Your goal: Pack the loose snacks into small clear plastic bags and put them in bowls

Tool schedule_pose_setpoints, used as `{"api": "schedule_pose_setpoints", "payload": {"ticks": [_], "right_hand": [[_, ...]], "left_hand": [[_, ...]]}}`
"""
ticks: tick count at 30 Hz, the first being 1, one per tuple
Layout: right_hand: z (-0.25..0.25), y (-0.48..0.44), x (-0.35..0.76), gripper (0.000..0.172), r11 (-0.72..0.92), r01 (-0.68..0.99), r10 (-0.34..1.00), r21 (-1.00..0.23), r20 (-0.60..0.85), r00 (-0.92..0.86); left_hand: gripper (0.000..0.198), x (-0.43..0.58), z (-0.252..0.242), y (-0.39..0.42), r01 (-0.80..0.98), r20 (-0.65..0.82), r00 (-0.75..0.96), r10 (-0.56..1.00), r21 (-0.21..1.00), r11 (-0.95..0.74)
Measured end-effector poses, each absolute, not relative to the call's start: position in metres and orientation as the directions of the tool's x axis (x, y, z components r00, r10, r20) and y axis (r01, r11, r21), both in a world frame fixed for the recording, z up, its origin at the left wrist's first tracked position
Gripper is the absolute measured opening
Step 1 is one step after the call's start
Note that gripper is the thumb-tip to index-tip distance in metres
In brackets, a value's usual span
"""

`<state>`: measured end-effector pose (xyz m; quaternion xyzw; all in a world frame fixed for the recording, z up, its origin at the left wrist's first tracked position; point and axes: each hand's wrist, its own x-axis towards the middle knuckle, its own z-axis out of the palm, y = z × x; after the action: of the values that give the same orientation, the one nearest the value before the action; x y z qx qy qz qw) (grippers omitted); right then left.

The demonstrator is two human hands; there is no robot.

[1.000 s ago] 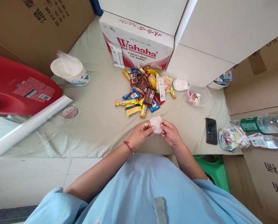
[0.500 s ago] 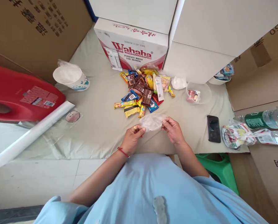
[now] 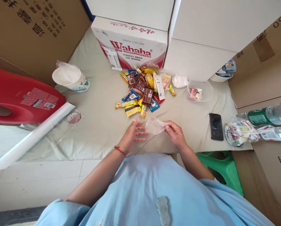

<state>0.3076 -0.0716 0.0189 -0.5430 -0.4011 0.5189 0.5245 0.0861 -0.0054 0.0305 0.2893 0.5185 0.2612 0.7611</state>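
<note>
A clear, thin plastic bag [image 3: 154, 125] hangs from my right hand [image 3: 175, 134], whose thumb and fingers pinch its right end. My left hand [image 3: 133, 135] is open at the bag's left edge, fingers spread; whether they brush the plastic I cannot tell. Just beyond both hands lies a heap of small wrapped snacks: brown cocoa packets [image 3: 147, 96], a blue packet [image 3: 131, 95], yellow sticks [image 3: 125, 104] and a white sachet [image 3: 160, 87].
Behind the heap stands a Wahaha carton [image 3: 131, 47]. At left are a paper cup [image 3: 71, 78], a red jug [image 3: 27, 97] and a white roll [image 3: 34, 136]. To the right are a clear bowl [image 3: 207, 91], a phone [image 3: 216, 126] and plastic bottles [image 3: 270, 115].
My left hand has let go of the bag's left end and spread its fingers. The bag now droops from my right hand, which has stayed in nearly the same place.
</note>
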Motion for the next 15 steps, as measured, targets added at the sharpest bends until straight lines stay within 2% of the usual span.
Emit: {"api": "schedule_pose_setpoints", "payload": {"ticks": [2, 4, 6, 8, 10, 12, 15], "right_hand": [[0.021, -0.072, 0.303, 0.035, -0.076, -0.020, 0.990, -0.997, -0.078, 0.117], [0.020, -0.071, 0.300, 0.034, -0.077, -0.076, 0.987, -0.994, -0.087, 0.138], [0.015, -0.071, 0.300, 0.035, -0.144, -0.246, 0.959, -0.958, -0.197, 0.205], [0.008, -0.072, 0.303, 0.041, -0.261, -0.404, 0.896, -0.877, -0.376, 0.237], [0.000, -0.077, 0.309, 0.048, -0.386, -0.435, 0.828, -0.813, -0.513, 0.224], [-0.005, -0.084, 0.316, 0.051, -0.434, -0.329, 0.802, -0.838, -0.526, 0.282], [-0.002, -0.093, 0.323, 0.044, -0.327, -0.022, 0.829, -0.945, -0.298, 0.473]], "left_hand": [[0.066, 0.095, 0.030, -0.007, -0.120, -0.663, 0.354, 0.660, 0.668, 0.735], [0.057, 0.101, 0.026, -0.010, -0.159, -0.649, 0.368, 0.666, 0.661, 0.733], [0.049, 0.102, 0.020, -0.012, -0.219, -0.619, 0.356, 0.700, 0.673, 0.706], [0.046, 0.100, 0.015, -0.015, -0.272, -0.591, 0.331, 0.736, 0.687, 0.674], [0.044, 0.097, 0.011, -0.017, -0.290, -0.567, 0.309, 0.763, 0.708, 0.644], [0.043, 0.093, 0.009, -0.020, -0.273, -0.535, 0.289, 0.794, 0.749, 0.604], [0.040, 0.092, 0.006, -0.024, -0.219, -0.450, 0.271, 0.851, 0.832, 0.510]]}}
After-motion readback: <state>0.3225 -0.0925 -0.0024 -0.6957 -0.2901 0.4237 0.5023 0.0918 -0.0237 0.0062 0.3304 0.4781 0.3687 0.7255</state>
